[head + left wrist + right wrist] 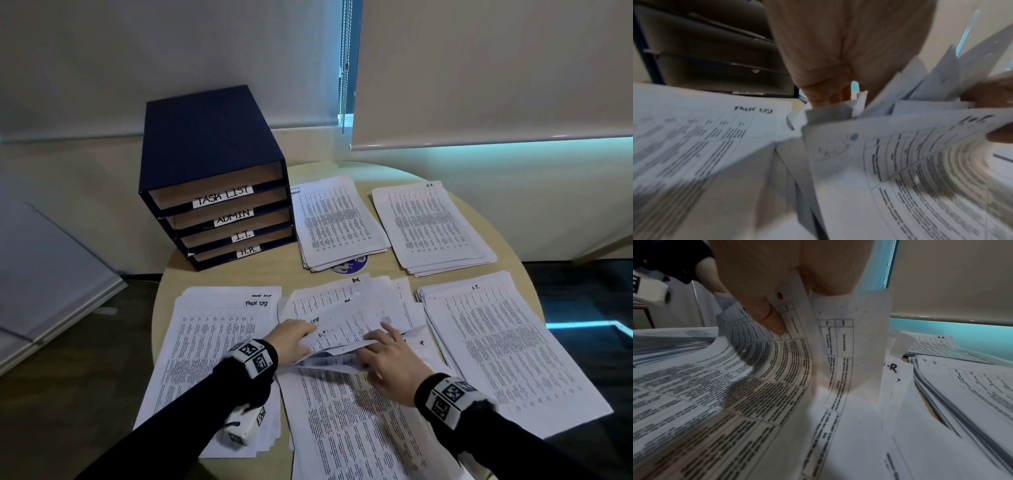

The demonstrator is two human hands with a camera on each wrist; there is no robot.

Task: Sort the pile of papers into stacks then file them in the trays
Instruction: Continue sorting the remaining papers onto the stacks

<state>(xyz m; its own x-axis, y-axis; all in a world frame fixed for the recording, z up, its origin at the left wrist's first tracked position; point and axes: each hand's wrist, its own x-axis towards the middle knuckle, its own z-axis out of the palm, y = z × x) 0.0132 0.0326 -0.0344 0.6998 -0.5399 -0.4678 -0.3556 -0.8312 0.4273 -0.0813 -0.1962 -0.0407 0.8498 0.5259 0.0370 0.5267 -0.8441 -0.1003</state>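
The sorting step is going on, I think, because a messy pile of papers (pixel 349 318) still lies in the middle of the round table (pixel 274 274) and the blue tray box (pixel 212 178) looks empty inside. The left hand (pixel 291 339) curls its fingers round the lifted edge of some sheets in the pile. The right hand (pixel 394 363) pinches a few curled sheets from the pile between thumb and fingers, as the right wrist view shows.

Next, each sheet's top corner word must be read, then the sheet goes on the matching stack.

The pile is white pages with small black print, bent and crooked. Around the pile sit four neater stacks: the TASK LIST stack (pixel 212 349) left of it, the I.T. stack (pixel 507 346) right of it, and behind it the H.R. stack (pixel 431 226) and one more stack (pixel 335 222).
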